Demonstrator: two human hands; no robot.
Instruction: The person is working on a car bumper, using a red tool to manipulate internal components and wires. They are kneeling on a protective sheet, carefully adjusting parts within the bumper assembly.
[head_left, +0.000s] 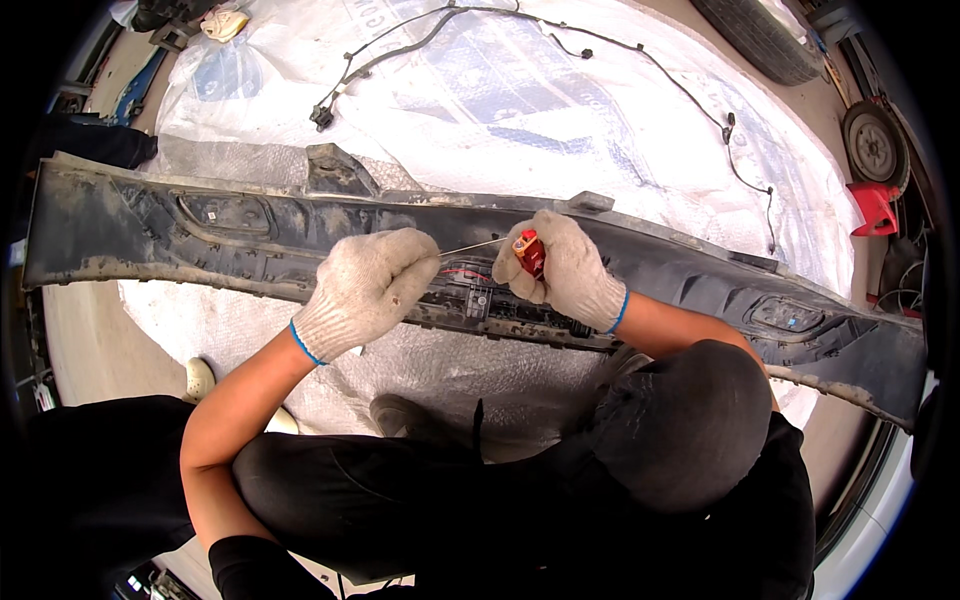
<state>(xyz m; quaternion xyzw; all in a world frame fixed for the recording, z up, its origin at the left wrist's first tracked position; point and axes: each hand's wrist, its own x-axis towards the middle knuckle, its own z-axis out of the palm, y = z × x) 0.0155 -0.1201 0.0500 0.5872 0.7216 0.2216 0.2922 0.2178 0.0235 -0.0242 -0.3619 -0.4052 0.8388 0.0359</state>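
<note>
Both of my hands wear off-white knit gloves with blue cuffs, held above the middle of a long dark plastic car bumper (640,252). A thin, straight metal rod (470,247) runs between them. My left hand (372,280) is closed, its fingertips pinched on the rod's left end. In my closed right hand (562,262) sits a small red object (529,256) with a yellowish end, like a tool handle; the rod's right end reaches it or the fingers beside it. Whether the two are joined, I cannot tell. Below the hands, a thin red wire (462,270) lies in the bumper's ribbed centre.
A white woven sheet (420,390) lies under the bumper. Across its far part stretches a black wiring harness (430,35) with connectors. A tyre (760,40), a wheel (873,148) and a red jug (875,208) stand at the right. A dark-capped head (685,425) blocks the lower right.
</note>
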